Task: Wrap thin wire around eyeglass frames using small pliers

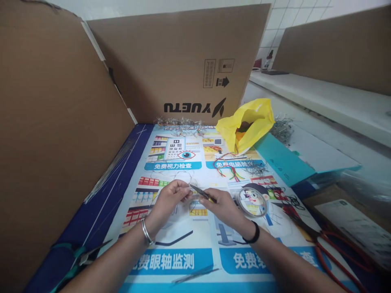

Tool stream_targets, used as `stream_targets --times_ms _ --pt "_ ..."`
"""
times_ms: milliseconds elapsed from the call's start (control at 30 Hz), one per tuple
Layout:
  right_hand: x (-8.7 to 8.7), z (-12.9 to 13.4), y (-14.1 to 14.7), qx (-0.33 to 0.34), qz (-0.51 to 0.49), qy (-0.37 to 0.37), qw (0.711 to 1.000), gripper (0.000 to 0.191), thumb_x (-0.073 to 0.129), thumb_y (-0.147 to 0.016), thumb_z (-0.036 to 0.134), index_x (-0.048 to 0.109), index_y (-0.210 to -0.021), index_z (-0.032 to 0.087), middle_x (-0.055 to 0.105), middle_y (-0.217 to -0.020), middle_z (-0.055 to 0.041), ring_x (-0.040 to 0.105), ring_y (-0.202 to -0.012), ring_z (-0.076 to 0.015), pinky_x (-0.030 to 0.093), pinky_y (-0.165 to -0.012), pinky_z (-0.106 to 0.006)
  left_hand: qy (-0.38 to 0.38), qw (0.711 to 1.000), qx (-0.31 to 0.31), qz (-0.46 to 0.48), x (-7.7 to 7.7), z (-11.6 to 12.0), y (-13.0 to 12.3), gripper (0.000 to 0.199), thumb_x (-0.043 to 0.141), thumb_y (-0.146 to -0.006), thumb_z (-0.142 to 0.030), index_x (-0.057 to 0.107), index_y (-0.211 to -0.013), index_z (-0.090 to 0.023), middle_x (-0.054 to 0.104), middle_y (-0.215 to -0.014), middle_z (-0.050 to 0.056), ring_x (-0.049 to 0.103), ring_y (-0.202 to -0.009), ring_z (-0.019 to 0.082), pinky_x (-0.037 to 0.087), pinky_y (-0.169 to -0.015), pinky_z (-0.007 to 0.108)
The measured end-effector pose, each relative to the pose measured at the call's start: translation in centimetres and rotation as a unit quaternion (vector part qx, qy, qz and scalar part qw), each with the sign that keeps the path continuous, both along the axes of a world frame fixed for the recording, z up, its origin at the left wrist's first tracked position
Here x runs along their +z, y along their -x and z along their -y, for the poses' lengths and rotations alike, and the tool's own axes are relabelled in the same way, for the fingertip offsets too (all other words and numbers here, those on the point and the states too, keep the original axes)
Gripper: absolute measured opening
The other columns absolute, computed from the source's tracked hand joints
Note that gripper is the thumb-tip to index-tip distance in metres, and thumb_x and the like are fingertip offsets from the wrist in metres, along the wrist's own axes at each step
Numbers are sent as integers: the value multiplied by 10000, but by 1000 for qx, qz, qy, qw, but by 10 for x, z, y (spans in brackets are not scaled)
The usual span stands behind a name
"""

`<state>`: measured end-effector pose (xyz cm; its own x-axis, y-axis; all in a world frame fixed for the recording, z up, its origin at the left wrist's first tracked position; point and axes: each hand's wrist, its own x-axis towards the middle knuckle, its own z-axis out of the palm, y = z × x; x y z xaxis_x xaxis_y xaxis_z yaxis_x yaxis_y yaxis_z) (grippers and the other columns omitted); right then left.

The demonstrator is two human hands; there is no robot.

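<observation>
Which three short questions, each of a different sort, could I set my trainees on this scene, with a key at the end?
1. True or false: the shiny silver bangle is on the same arm as the black wristband.
2. Which grips the slim, dark-tipped metal tool?
A) left hand
B) right hand
C) neither
3. Fill in "nearer to" or "farther from": the open, crumpled yellow bag is ____ the camera than the big red-handled scissors.

Key: 1 false; 2 B; 3 farther from.
</observation>
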<state>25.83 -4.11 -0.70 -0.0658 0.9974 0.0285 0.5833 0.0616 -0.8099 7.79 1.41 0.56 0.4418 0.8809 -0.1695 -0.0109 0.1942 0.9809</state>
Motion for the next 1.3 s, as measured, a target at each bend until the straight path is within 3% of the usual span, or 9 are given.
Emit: stream_targets --times_ms 167,300,533,1000,1300 --pt "-6 1 2 -15 0 -13 1000 172 535 -792 321 589 -719 174 545 -632 23 471 -600 -119 319 -542 -223 98 991 0 92 -2 10 0 199 600 -807 -338 541 -774 -151 641 -742 38 575 -617 110 400 -587 224" --pt "-4 1 0 14 -2 -3 1000 172 533 -798 321 569 -713 176 527 -633 30 465 -603 -114 312 -543 -220 82 990 0 112 2 11 2 193 616 -801 -312 544 -731 -146 604 -667 2 510 -545 69 374 -567 197" --pt "1 0 -2 39 -9 5 999 175 558 -777 335 550 -704 177 515 -646 23 464 -612 -118 321 -543 -218 111 987 -60 101 3 6 6 246 672 -757 -331 500 -751 -155 586 -630 -15 477 -502 57 325 -513 184" --pt "-4 -1 -3 47 -79 15 996 224 529 -802 366 540 -699 167 488 -639 33 440 -617 -108 331 -558 -213 119 982 -66 133 -3 14 1 215 625 -806 -303 466 -765 -165 596 -661 -7 504 -555 73 360 -582 210" --pt "-4 0 -5 60 -47 12 997 214 545 -790 360 544 -686 172 479 -617 38 422 -585 -101 315 -532 -206 106 984 -45 137 0 14 1 208 640 -790 -298 479 -757 -171 585 -644 -19 493 -561 74 360 -592 214"
